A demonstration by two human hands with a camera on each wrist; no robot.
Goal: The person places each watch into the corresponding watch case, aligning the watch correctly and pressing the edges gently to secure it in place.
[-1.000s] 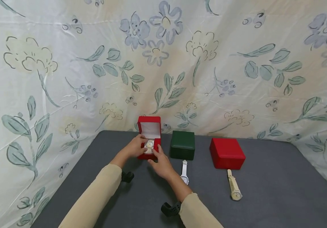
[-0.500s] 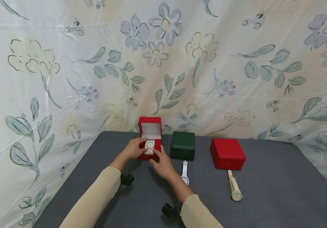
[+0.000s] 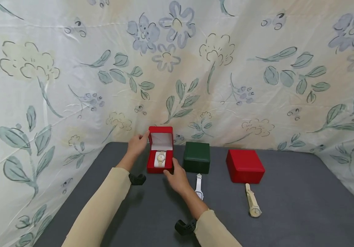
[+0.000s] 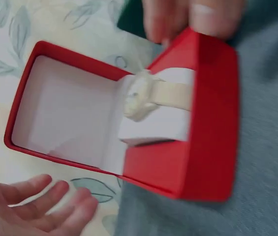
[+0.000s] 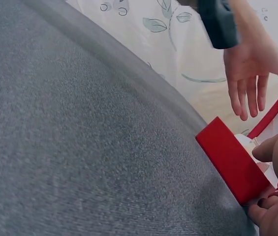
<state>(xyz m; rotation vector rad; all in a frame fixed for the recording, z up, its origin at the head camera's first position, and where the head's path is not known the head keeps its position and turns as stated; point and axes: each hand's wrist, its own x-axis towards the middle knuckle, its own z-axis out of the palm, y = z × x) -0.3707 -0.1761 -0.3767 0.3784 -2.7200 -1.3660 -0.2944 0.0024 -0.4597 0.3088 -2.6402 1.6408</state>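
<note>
A red watch box (image 3: pixel 151 166) stands with its lid raised at the back left of the table. Inside, a cream-strapped watch (image 3: pixel 161 157) wraps a white cushion (image 4: pixel 153 130). My left hand (image 3: pixel 136 145) is beside the lid's left edge, its fingers loosely extended and apart from the lid in the left wrist view. At the front right corner my right hand (image 3: pixel 178 179) grips the box, thumb at the front rim and fingers along the right side. The right wrist view shows this thumb (image 5: pixel 269 147) over the rim, partly covering the watch.
A closed green box (image 3: pixel 196 157) and a closed red box (image 3: pixel 246 167) stand to the right on the dark grey table (image 3: pixel 303 199). In front of them lie a white watch (image 3: pixel 198 187) and a cream watch (image 3: pixel 252 202). A floral cloth (image 3: pixel 226 75) hangs behind.
My left hand has let go of the cushion with the watch and moved up and left to beside the lid. The right hand has stayed at the box's right corner.
</note>
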